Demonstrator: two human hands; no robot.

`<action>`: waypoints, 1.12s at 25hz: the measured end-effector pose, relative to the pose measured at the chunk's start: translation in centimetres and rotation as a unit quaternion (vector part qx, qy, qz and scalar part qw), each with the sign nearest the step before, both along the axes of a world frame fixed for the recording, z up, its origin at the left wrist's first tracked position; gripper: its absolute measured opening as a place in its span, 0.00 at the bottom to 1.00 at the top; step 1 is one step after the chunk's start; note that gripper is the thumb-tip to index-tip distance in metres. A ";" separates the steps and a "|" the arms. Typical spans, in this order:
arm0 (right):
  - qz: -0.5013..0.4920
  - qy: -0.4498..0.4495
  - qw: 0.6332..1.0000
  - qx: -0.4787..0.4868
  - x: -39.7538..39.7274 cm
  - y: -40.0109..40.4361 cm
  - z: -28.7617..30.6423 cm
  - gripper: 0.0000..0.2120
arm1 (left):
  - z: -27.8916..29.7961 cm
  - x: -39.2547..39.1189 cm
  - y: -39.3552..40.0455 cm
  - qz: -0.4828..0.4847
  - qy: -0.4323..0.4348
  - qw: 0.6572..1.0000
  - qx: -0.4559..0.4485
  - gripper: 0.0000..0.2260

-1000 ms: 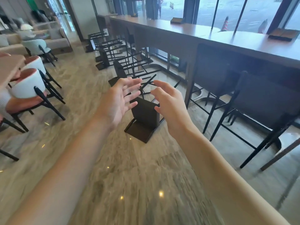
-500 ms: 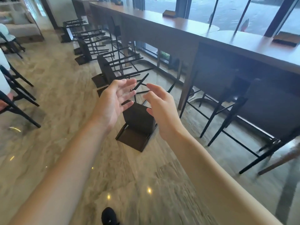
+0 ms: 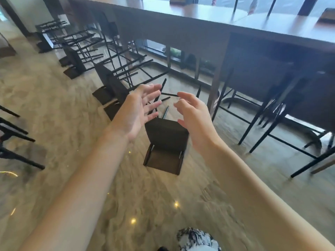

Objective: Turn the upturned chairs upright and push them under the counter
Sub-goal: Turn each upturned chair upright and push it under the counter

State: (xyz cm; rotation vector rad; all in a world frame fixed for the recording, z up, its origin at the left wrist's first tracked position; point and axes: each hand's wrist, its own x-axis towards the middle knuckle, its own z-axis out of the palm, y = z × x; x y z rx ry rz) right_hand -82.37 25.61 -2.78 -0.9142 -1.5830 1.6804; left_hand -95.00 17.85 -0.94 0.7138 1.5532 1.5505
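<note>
I am looking across a pale, glossy marbled floor [image 3: 54,109] that is reflecting ceiling lights, with the long dark wooden tabletop [image 3: 208,17] running along the far right, smooth and slightly shiny. Under it, at the right, upright bar chairs [image 3: 282,98] on thin black metal legs are already standing tucked in. A row of upturned chairs [image 3: 78,60] is stretching away to the far left, their legs pointing toward the counter.

The nearest upturned chair [image 3: 165,138] is lying on the floor straight ahead of me and below my hands, its flat dark brown seat standing up and its backrest resting flat on the floor toward me. Its long axis is running away from me, the slim black legs reaching toward the tabletop.

My left hand [image 3: 137,113] and right hand [image 3: 194,120] are hanging above it, palms facing each other, touching nothing. The fingers [image 3: 154,105] of the left are spread wide; those of the right are loosely curved and apart. Both look about equally near, one over each side of the seat, so I am judging a two-handed reach downward.
</note>
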 end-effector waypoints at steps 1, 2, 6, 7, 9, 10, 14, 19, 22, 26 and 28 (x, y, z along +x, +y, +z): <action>-0.015 -0.001 1.000 -0.004 -1.0 0.4 -0.1 0.20 | -0.1 -1.2 0.4 -0.016 -0.009 1.000 0.000 0.22; -0.027 0.002 1.000 -0.003 -2.0 0.8 -0.2 0.19 | -0.4 -2.4 1.0 -0.035 -0.013 0.999 0.000 0.22; -0.054 0.013 0.998 -0.002 -6.9 3.0 -0.7 0.19 | -1.3 -6.8 3.3 -0.076 -0.018 0.997 -0.004 0.22; -0.057 0.016 0.998 -0.002 -8.4 3.6 -1.0 0.19 | -1.4 -8.1 3.9 -0.081 -0.021 0.997 -0.006 0.23; -0.066 0.026 0.997 -0.004 -11.5 5.2 -1.9 0.19 | -1.7 -10.7 5.5 -0.094 -0.028 0.995 -0.007 0.25; -0.075 0.036 0.997 -0.009 -13.1 6.1 -2.2 0.19 | -1.8 -12.1 6.4 -0.102 -0.030 0.994 -0.006 0.26; -0.092 0.068 0.993 -0.022 -20.8 10.2 -2.3 0.20 | -1.2 -18.6 11.0 -0.109 -0.027 0.994 0.000 0.26; -0.094 0.072 0.993 -0.015 -28.7 15.1 -3.0 0.20 | -2.6 -25.8 16.3 -0.062 -0.010 0.998 -0.006 0.22; -0.112 0.060 0.991 -0.049 -30.9 17.2 -4.8 0.18 | -3.9 -28.6 18.9 -0.056 -0.026 0.998 -0.026 0.18; -0.191 0.060 0.976 -0.084 -31.8 19.5 -7.7 0.16 | -6.2 -30.4 22.2 -0.099 -0.038 0.994 -0.037 0.13; -0.229 0.058 0.967 -0.097 -32.3 20.3 -9.3 0.15 | -7.7 -31.2 23.8 -0.117 -0.044 0.991 -0.049 0.11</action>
